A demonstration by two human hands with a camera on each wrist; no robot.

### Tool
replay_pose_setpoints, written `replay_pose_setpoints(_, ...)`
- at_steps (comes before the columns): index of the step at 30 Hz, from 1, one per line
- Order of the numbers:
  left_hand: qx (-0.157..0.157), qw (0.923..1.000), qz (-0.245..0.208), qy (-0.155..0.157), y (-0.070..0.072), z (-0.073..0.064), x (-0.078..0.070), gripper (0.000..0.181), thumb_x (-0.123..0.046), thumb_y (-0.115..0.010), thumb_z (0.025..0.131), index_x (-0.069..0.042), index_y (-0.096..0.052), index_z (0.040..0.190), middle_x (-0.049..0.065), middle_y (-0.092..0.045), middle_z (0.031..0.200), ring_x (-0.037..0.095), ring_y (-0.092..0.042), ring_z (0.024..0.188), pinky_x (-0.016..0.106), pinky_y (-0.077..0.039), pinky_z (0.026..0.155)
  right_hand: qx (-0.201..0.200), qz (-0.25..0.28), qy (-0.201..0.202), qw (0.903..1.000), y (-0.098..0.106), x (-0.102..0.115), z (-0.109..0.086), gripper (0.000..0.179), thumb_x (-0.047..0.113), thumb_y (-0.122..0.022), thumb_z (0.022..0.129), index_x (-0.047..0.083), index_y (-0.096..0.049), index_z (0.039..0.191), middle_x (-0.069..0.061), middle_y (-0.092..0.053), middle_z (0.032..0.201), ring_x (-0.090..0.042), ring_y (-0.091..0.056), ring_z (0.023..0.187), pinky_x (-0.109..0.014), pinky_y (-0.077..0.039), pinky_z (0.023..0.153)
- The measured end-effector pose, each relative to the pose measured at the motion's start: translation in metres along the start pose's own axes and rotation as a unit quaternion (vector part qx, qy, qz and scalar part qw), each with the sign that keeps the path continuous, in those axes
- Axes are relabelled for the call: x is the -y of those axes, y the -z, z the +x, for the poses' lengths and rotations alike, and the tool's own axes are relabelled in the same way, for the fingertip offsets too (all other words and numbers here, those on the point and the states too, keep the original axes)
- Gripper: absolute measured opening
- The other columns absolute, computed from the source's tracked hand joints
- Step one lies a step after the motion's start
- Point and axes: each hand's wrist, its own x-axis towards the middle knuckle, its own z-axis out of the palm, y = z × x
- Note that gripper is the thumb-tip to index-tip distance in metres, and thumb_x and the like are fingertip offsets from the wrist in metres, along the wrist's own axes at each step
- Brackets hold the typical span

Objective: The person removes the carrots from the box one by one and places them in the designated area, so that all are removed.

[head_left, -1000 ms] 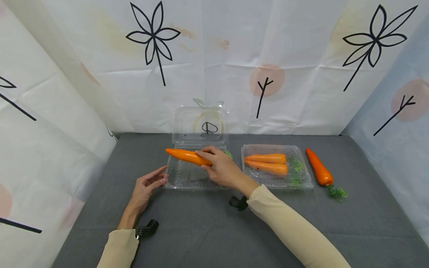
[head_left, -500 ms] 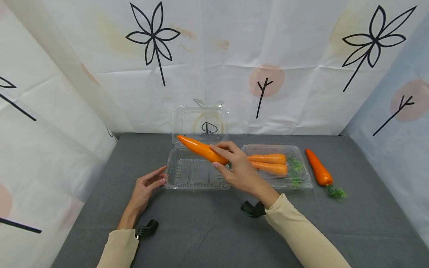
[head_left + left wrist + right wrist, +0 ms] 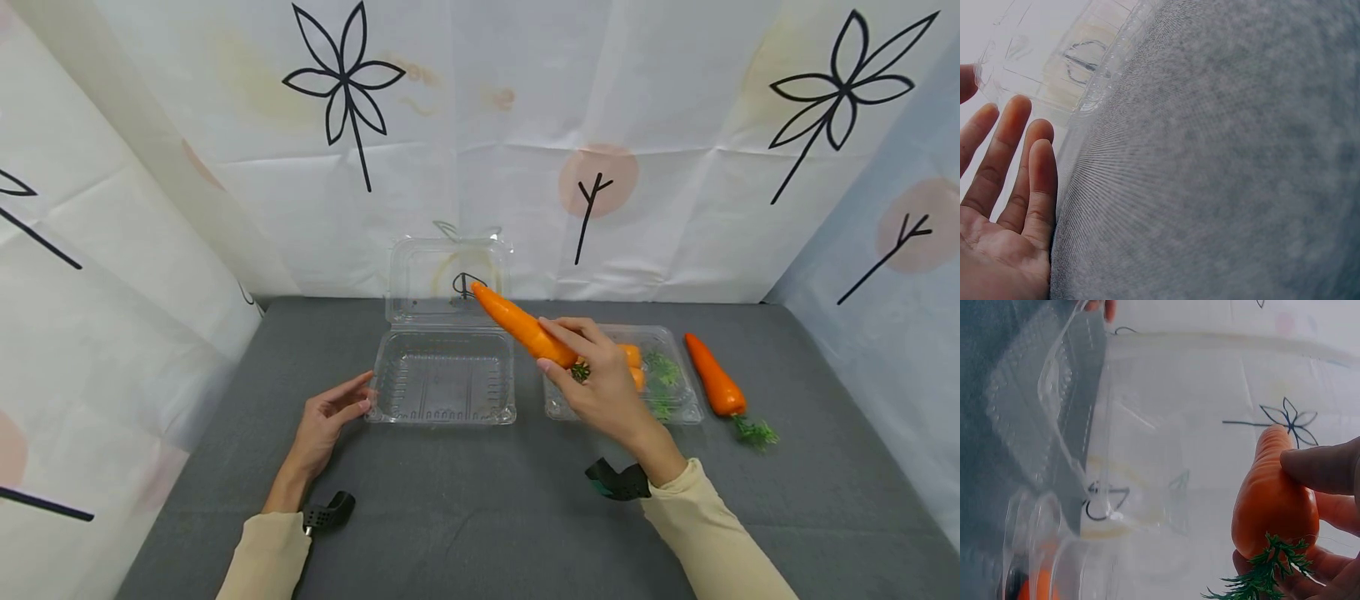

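My right hand (image 3: 600,379) holds a carrot (image 3: 521,325) by its thick end, between thumb and fingers. The carrot's tip points up and to the left; green leaves (image 3: 1266,572) hang from its base in the right wrist view. This hand is over the left part of a clear container (image 3: 678,408) and partly hides the carrots inside. An open clear plastic container (image 3: 442,412) stands left of it, its lid (image 3: 420,283) raised at the back. My left hand (image 3: 322,429) has its fingertips at that container's left front corner, the fingers (image 3: 1007,137) mostly straight.
Carrots (image 3: 633,356) with leaves lie in the right-hand container. Another carrot (image 3: 712,375) lies on the grey tabletop (image 3: 450,517) to its right, leaves toward the front. A patterned white cloth (image 3: 480,125) hangs behind and at both sides.
My right hand has moved right with the carrot, from over the open container to over the right-hand one, and the carrot's tip has tilted upward. The left hand has stayed put.
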Motion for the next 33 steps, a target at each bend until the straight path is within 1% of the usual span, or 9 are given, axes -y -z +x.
replay_pose_setpoints(3,-0.001,1.0,0.003,0.003,0.0,0.0,-0.001,0.046,0.002,-0.064,0.098,0.015,-0.05,0.139,-0.005,-0.072,0.104,0.008,-0.066,0.101,0.02,-0.051,0.09,-0.022,-0.014,-0.006,0.9996,0.009,-0.008,-0.006,0.052,-0.001,-0.078,0.087,0.003,-0.063,0.137,-0.015,-0.059,0.128,-0.026,-0.061,0.101,-0.029,-0.051,0.075)
replay_pose_setpoints(8,0.001,1.0,0.003,0.003,0.0,0.0,-0.001,0.046,0.002,-0.064,0.098,0.015,-0.05,0.139,-0.005,-0.072,0.104,0.007,-0.066,0.101,0.02,-0.051,0.09,-0.062,-0.023,-0.014,0.9977,0.026,-0.019,-0.016,0.052,-0.007,-0.078,0.084,-0.001,-0.065,0.134,-0.019,-0.062,0.125,-0.032,-0.061,0.103,-0.018,-0.045,0.082)
replay_pose_setpoints(11,0.003,1.0,0.003,0.002,0.0,0.0,-0.001,0.046,0.003,-0.064,0.098,0.015,-0.05,0.139,-0.005,-0.072,0.104,0.007,-0.066,0.101,0.02,-0.051,0.09,-0.08,-0.029,-0.027,0.996,0.037,-0.023,-0.023,0.053,-0.008,-0.078,0.083,-0.001,-0.065,0.134,-0.02,-0.062,0.125,-0.033,-0.06,0.106,-0.017,-0.042,0.084)
replay_pose_setpoints(14,0.001,1.0,0.006,0.001,-0.001,0.0,-0.002,0.046,0.002,-0.064,0.097,0.016,-0.05,0.139,-0.005,-0.072,0.104,0.007,-0.066,0.101,0.02,-0.051,0.09,-0.092,-0.04,-0.048,0.9938,0.049,-0.027,-0.031,0.053,-0.008,-0.077,0.084,0.001,-0.065,0.135,-0.019,-0.062,0.126,-0.027,-0.059,0.106,-0.019,-0.041,0.083)
replay_pose_setpoints(17,-0.002,1.0,0.008,0.003,-0.001,0.0,-0.002,0.045,0.002,-0.064,0.097,0.015,-0.051,0.139,-0.002,-0.072,0.104,0.008,-0.066,0.1,0.02,-0.051,0.089,-0.101,-0.046,-0.061,0.992,0.06,-0.032,-0.037,0.054,-0.009,-0.076,0.085,0.002,-0.064,0.136,-0.019,-0.061,0.128,-0.016,-0.057,0.107,-0.019,-0.04,0.082)
replay_pose_setpoints(21,-0.005,0.9999,0.01,0.007,-0.001,0.0,-0.002,0.045,0.001,-0.065,0.097,0.014,-0.052,0.139,0.001,-0.072,0.105,0.008,-0.066,0.1,0.021,-0.051,0.089,-0.121,-0.064,-0.07,0.9882,0.074,-0.04,-0.045,0.055,-0.01,-0.076,0.084,0.002,-0.064,0.136,-0.02,-0.061,0.129,0.0,-0.053,0.107,-0.014,-0.039,0.082)
replay_pose_setpoints(25,-0.005,0.9999,0.013,0.009,-0.001,0.0,-0.002,0.046,0.0,-0.065,0.097,0.014,-0.052,0.139,0.0,-0.072,0.105,0.008,-0.066,0.1,0.02,-0.051,0.09,-0.147,-0.069,-0.09,0.9827,0.088,-0.046,-0.052,0.054,-0.011,-0.076,0.084,0.001,-0.064,0.135,-0.019,-0.061,0.127,0.003,-0.052,0.105,-0.008,-0.04,0.084)
replay_pose_setpoints(27,-0.004,0.9999,0.013,0.009,-0.001,0.0,-0.002,0.046,0.0,-0.065,0.098,0.014,-0.052,0.139,-0.001,-0.072,0.105,0.008,-0.066,0.1,0.021,-0.051,0.089,-0.159,-0.065,-0.1,0.98,0.095,-0.049,-0.055,0.053,-0.012,-0.075,0.084,-0.001,-0.064,0.135,-0.016,-0.061,0.127,0.003,-0.052,0.106,-0.006,-0.04,0.086)
replay_pose_setpoints(33,-0.004,0.9998,0.014,0.011,0.0,0.0,-0.002,0.046,-0.001,-0.065,0.098,0.013,-0.052,0.14,-0.003,-0.071,0.105,0.009,-0.066,0.101,0.021,-0.051,0.089,-0.195,-0.084,-0.142,0.9668,0.112,-0.065,-0.066,0.05,-0.01,-0.076,0.085,0.0,-0.066,0.133,0.014,-0.056,0.122,0.005,-0.052,0.104,-0.006,-0.04,0.086)
